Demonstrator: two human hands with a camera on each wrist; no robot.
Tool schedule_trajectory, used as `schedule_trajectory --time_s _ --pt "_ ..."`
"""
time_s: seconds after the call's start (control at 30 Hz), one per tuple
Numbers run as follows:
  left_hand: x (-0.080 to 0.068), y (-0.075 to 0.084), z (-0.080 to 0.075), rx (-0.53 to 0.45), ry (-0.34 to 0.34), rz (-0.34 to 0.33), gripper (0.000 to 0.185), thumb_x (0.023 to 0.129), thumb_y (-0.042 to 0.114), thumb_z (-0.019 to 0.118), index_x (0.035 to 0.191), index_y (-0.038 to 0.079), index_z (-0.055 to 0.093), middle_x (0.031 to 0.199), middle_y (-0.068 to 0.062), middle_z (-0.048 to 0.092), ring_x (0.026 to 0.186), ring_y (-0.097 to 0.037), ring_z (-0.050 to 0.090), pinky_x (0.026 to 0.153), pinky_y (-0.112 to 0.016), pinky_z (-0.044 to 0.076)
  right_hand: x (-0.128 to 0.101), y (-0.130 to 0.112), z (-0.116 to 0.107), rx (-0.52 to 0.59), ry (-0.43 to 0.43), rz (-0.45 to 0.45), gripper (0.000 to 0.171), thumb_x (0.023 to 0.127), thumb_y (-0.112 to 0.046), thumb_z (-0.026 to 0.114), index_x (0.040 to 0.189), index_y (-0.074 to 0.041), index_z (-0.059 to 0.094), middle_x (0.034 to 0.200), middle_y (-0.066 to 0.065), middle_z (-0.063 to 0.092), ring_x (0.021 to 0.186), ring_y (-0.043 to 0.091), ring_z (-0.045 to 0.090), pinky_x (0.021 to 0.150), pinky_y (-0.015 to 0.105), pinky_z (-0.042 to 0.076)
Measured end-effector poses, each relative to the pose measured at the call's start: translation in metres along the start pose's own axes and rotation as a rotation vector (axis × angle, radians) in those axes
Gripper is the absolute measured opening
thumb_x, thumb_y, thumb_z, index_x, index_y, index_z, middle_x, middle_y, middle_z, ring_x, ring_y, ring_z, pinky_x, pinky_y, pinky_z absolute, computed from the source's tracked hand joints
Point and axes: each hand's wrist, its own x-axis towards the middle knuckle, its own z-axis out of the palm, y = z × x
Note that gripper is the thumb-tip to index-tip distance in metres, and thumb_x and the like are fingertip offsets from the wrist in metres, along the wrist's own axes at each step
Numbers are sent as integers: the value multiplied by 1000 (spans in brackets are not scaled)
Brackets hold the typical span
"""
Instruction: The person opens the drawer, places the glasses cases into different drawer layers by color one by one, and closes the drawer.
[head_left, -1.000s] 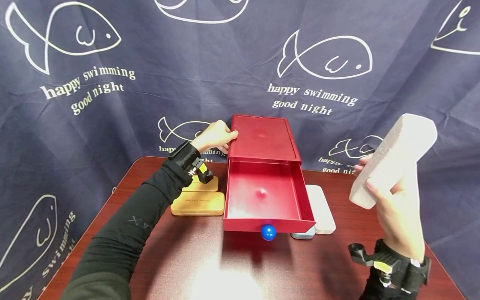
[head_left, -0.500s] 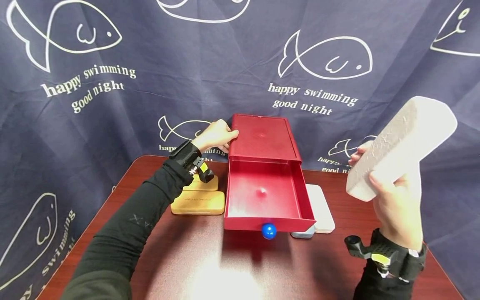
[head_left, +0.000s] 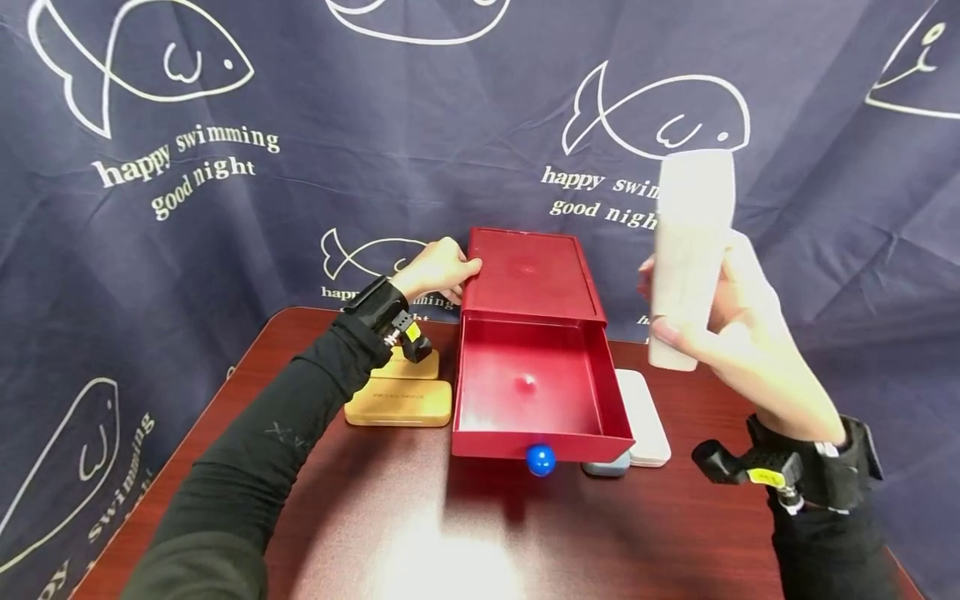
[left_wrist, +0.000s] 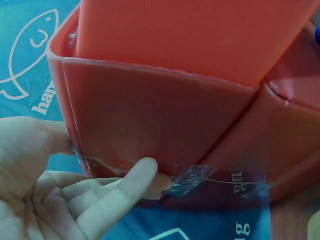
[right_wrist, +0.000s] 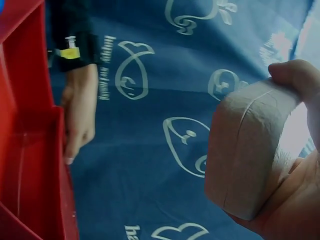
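The right hand [head_left: 738, 329] holds a white case [head_left: 690, 254] up in the air, fingers wrapped around it, beside the open red drawer [head_left: 536, 392]. The left hand [head_left: 435, 268] presses the red box [head_left: 528, 275] with straight fingers. The case could slip and fall.

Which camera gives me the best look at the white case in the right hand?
The head view: the white case shows whole, upright in the right hand, beside the open red drawer box. The right wrist view shows only one rounded end, close up. The left wrist view does not show it.
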Motion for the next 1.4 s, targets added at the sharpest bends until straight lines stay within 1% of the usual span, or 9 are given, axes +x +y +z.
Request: schedule_trajectory --time_s 0.17,0.27,0.37,0.47,0.57,0.77,0.97,1.17,1.4 --pt "-1 1 -1 -4 -6 4 43 100 21 53 59 7 57 65 -11 72 59 -14 74 71 -40 65 17 -2 8 -257 -135 37 81 79 18 72 147 -11 39 128 4 55 107 14 59 88 15 52" --pt "-1 0 -1 -5 -4 2 43 100 21 53 60 7 59 63 -9 70 57 -13 73 69 -39 65 24 -3 14 -443 -213 109 82 82 5 78 150 -20 39 131 -1 50 106 16 55 83 17 54" --pt "0 -1 0 -1 5 8 44 100 21 53 59 7 58 62 -9 70 56 -13 73 68 -38 66 30 1 19 -538 -303 177 80 83 -7 83 148 -26 39 126 -3 50 103 16 55 73 22 60" --pt "1 -3 0 5 10 9 44 100 20 54 59 7 57 62 -10 70 58 -16 74 67 -39 66 34 11 22 -567 -383 194 78 83 -13 84 146 -25 40 117 -2 55 99 14 56 71 25 60" --pt "2 -3 0 8 10 5 43 100 20 54 60 6 60 63 -11 71 63 -22 76 62 -34 65 37 20 23 -620 -451 189 75 82 -19 85 143 -24 41 112 -2 57 97 11 56 76 21 55" --pt "3 -3 -1 10 2 -1 44 100 20 54 58 7 59 68 -20 72 68 -26 77 57 -30 64 44 33 30 -688 -566 179 73 82 -27 85 143 -18 45 114 -1 57 102 12 53 85 24 50" --pt "3 -2 -2 20 9 0 46 99 19 54 54 8 55 57 -12 66 64 -24 76 57 -30 64 49 40 38 -726 -684 179 76 83 -33 85 144 -14 45 121 -1 58 102 13 55 86 27 50" --pt "1 0 -2 9 12 -9 45 99 20 54 55 8 57 57 -8 65 58 -16 73 62 -33 65 52 47 44 -742 -766 220 76 83 -33 84 145 -11 47 125 -2 59 105 14 57 92 32 51" --pt "0 0 -1 4 -10 -1 40 100 19 53 66 3 67 76 -16 75 62 -15 75 72 -40 66 51 53 45 -741 -830 291 76 85 -33 82 146 -8 46 132 1 59 115 18 56 103 41 49"
